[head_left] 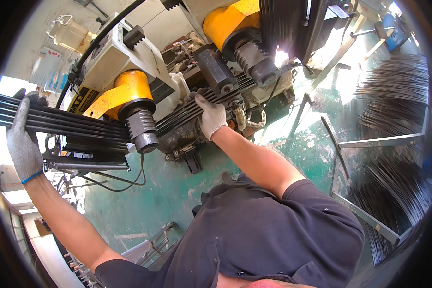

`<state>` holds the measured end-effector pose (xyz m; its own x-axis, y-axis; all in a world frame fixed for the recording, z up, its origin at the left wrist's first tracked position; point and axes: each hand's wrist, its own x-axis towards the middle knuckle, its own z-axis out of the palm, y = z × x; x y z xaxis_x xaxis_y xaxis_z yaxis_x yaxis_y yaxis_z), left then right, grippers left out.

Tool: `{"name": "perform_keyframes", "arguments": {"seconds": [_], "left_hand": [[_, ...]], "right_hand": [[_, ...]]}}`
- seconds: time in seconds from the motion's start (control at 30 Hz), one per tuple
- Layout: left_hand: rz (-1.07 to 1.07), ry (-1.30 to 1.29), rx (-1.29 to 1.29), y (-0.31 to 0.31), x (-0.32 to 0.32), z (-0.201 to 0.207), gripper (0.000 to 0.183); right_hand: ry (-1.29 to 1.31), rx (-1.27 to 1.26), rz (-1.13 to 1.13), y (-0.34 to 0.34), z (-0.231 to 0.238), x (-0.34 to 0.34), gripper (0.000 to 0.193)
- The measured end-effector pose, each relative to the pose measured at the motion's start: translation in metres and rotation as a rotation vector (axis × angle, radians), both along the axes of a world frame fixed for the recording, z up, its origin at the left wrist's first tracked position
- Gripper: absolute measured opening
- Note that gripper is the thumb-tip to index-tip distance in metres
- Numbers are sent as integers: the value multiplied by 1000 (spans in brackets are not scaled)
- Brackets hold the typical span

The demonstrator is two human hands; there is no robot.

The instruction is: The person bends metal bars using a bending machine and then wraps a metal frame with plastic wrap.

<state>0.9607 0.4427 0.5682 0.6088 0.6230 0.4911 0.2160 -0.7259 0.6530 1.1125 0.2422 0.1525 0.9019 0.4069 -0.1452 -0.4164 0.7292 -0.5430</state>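
Observation:
Several long, dark metal rods [77, 123] run side by side across a machine. Far to the left, my left hand [25, 144], in a grey work glove with a blue cuff edge, is closed around them, thumb in front. My right hand [212, 117], also gloved, grips the rods near the middle, its fingers over their top side. Between my hands, a grooved steel roller [142, 128] hangs under a yellow machine arm [129, 89] and hides part of the rods. Right of my right hand is a dark hexagonal block [216, 69].
A second yellow arm [225, 24] with a ridged steel roller [257, 60] stands to the upper right. Bundles of thin rods [393, 91] lie on a metal frame [381, 141] at the right. Black cables [129, 184] hang below the machine, over the worn green floor [173, 192].

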Motion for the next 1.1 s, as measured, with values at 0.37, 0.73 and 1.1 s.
{"name": "perform_keyframes", "arguments": {"seconds": [0.37, 0.73, 1.1], "left_hand": [[-98, 52, 23, 13, -8, -7, 35], [19, 226, 514, -49, -116, -27, 37], [-367, -345, -710, -217, -125, -210, 24]], "right_hand": [[223, 63, 12, 3, 8, 1, 12], [293, -15, 42, -89, 16, -59, 10], [209, -811, -777, -486, -73, -48, 33]]}}
